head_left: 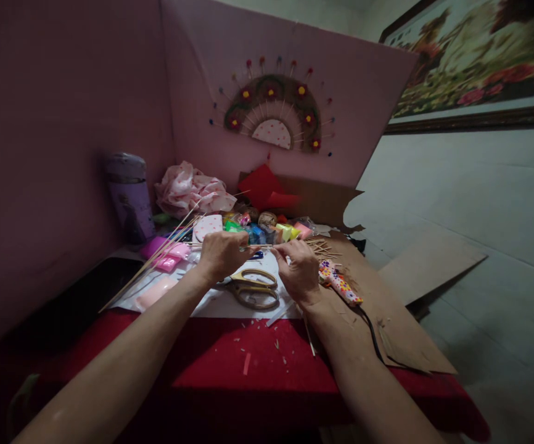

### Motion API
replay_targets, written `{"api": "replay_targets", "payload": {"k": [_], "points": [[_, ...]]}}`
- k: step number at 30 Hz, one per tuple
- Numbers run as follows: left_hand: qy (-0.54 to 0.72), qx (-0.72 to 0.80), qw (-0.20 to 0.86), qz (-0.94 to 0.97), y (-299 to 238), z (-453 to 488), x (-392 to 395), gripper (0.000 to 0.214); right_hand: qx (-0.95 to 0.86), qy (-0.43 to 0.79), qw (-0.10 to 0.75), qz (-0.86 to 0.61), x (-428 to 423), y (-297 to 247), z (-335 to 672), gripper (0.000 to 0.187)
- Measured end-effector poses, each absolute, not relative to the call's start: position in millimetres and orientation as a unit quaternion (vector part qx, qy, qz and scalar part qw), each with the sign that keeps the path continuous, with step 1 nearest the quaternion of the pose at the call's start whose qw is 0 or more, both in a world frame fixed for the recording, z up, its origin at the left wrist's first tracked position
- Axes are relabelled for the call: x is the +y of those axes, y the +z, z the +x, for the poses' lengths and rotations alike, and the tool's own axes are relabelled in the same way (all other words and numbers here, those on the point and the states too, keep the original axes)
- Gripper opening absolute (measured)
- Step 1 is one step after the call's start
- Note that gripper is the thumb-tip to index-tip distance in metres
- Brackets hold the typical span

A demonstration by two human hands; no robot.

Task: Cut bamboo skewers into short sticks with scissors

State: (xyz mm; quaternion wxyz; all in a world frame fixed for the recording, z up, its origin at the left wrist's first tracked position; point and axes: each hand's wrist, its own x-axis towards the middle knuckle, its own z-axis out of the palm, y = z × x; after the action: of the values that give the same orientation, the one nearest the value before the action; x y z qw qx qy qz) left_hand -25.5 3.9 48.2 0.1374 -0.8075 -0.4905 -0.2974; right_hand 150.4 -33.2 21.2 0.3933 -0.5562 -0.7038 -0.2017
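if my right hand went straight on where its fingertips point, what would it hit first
Most likely the left hand: the right hand points leftward toward it, along the thin stick between them. Depth is hard to judge from this single view.

Scissors (pixel 254 302) are lying on a paper sheet (pixel 212 306) atop a table (pixel 206 357), nearer the wearer than a stick (pixel 263 246) that is spanning the left hand (pixel 221 253) and right hand (pixel 297 266). Leftward, long sticks (pixel 142 270) are slanting; behind them a tumbler (pixel 131 197) is standing, cloth (pixel 192 190) resting to its right. Packets (pixel 258 234) are sitting beyond the hands. Rightward, what is perhaps a glue gun (pixel 341 283) is lying on a cardboard sheet (pixel 396 320), before short sticks (pixel 325 249). Behind everything, a fan decoration (pixel 271 133) is hanging on a panel (pixel 359 80).
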Motion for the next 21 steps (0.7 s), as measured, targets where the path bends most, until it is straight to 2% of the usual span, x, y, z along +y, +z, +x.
{"api": "replay_targets", "payload": {"k": [14,18,21], "points": [[-0.238,-0.518,0.134,-0.811,42,-12,-6,0.035,-0.667,-0.262,0.319,-0.621,-35,13,138,0.017],[-0.281,-0.536,0.081,-0.792,42,-16,0,0.034,-0.689,-0.174,0.383,-0.59,-30,14,145,0.017],[-0.35,-0.496,-0.055,-0.793,47,-23,7,0.037,-0.686,-0.003,0.485,-0.542,-27,18,153,0.018]]}}
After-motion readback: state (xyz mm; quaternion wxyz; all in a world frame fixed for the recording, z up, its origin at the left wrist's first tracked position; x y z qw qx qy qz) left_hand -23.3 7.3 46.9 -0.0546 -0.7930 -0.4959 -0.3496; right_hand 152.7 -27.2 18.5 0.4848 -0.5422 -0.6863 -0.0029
